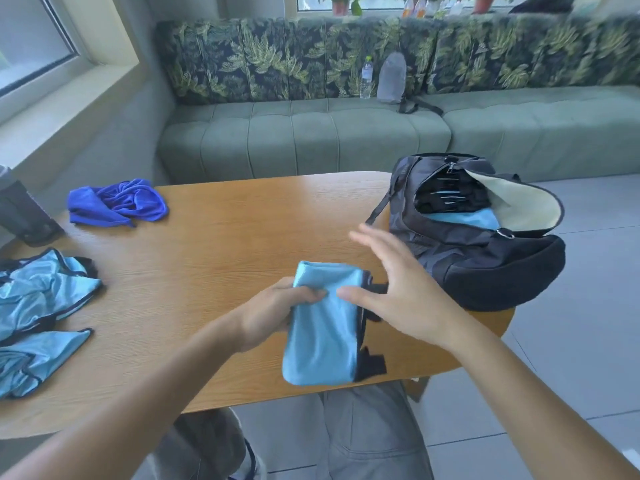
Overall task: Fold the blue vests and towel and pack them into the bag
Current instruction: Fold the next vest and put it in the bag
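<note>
A folded light-blue vest (322,334) with black trim lies near the table's front edge. My left hand (273,311) grips its left side, fingers curled into the cloth. My right hand (398,289) hovers just right of it with fingers spread, the thumb near the cloth. The black bag (485,251) lies on the table's right end, unzipped, its pale flap folded back, with light-blue cloth (474,218) visible inside. Crumpled light-blue vests (38,306) lie at the left edge. A dark-blue towel (117,202) is bunched at the far left.
The wooden table (225,244) stands before a green sofa (311,133) carrying a water bottle (366,77) and a grey sling bag (391,79). A dark object (20,209) stands at the table's far left. My knees show below the table's front edge.
</note>
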A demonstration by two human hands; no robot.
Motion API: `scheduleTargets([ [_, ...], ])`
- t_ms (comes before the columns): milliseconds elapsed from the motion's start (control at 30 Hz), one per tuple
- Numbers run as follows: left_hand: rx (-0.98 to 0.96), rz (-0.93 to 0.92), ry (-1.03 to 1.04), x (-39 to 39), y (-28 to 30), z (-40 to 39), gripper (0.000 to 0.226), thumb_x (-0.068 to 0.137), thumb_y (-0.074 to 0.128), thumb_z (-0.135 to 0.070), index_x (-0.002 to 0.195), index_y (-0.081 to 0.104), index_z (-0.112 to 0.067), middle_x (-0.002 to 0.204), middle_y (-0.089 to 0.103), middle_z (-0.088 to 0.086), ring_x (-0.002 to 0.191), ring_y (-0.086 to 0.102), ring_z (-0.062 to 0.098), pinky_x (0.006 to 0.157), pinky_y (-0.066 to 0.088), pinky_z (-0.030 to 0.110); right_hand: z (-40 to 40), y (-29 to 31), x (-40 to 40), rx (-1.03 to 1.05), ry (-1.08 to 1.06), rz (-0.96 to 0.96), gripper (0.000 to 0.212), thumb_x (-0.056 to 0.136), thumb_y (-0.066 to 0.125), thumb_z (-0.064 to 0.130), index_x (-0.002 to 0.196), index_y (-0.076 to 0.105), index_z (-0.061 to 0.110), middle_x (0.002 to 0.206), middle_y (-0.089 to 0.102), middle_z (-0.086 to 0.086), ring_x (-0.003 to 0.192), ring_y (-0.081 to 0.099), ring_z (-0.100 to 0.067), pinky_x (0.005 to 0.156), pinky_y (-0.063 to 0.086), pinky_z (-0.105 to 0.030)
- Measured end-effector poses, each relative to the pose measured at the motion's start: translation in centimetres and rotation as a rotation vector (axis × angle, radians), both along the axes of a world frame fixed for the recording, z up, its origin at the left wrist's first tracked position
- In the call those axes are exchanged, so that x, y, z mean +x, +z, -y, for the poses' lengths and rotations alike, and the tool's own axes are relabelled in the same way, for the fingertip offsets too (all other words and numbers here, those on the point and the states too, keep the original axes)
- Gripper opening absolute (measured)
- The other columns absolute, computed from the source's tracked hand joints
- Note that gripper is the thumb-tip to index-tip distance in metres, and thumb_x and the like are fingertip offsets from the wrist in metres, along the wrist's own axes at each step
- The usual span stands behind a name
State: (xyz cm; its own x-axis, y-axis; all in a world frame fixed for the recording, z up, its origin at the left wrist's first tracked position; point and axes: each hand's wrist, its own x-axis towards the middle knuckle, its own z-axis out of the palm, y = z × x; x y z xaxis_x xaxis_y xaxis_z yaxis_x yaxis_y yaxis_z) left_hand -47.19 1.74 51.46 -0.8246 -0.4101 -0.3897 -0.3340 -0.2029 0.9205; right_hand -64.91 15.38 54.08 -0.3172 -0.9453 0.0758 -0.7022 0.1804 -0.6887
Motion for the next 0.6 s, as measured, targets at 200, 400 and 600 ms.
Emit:
scheduleTargets([
  [200,-0.025,0.092,-0.349,-3.0,1.6,0.8,0.043,0.093,0.061,-0.038,0.130,0.063,-0.016,0.131,0.068,0.012,0.122,0.064,0.032,0.113,0.042,0.056,-0.5,1.4,-2.3,0.049,0.057,0.058,0.017,0.090,0.072,0.045,0.098,0.071,0.031,0.090,0.071,0.012,0.086,0.064,-0.002,0.081,0.052,-0.026],
  [400,0.177,-0.109,-0.265,-6.1,0.8,0.3,0.071,0.078,0.077,-0.063,0.124,0.071,-0.009,0.131,0.068,0.017,0.112,0.068,0.028,0.095,0.054,0.039,-3.0,2.5,-6.5,-0.122,-0.132,0.184,0.016,0.097,0.065,0.041,0.090,0.067,0.027,0.091,0.072,0.009,0.087,0.067,-0.011,0.084,0.051,-0.028],
  [600,0.331,-0.315,-0.071,-10.3,-0.9,-1.9,0.070,0.087,0.074,-0.048,0.142,0.058,-0.009,0.144,0.055,0.026,0.121,0.057,0.033,0.109,0.041,0.047,-4.0,3.0,-13.9,-0.254,-0.436,0.349,0.018,0.097,0.066,0.038,0.098,0.071,0.020,0.095,0.077,0.009,0.094,0.070,-0.005,0.088,0.051,-0.027],
])
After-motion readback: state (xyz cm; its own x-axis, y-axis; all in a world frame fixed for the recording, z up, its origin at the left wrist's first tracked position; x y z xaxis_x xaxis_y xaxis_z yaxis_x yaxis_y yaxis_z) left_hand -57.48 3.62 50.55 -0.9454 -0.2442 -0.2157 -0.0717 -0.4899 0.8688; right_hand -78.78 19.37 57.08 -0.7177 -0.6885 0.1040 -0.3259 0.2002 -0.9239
